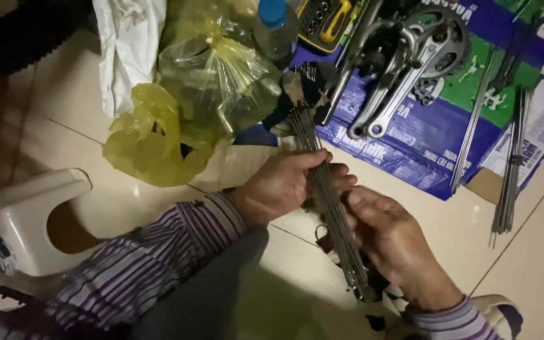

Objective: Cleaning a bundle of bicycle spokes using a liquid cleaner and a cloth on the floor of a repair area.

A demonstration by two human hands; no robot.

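Spoke bundle (325,189) at centre, running 12 to 6 o'clock, on floor (517,283). Left hand (281,186) at its 9 o'clock, wrapped round it; right hand (391,236) at its 4 o'clock, touching it. Bags (184,101) at 11 o'clock; bottle (276,28) behind them. Stool (20,220) at 9 o'clock. Flattened box (436,126) at 1 o'clock; cranks (404,56) on it. Second spoke bundle (512,164) at 3 o'clock, half on box, half on floor. Tool case (322,22) at 12 o'clock.
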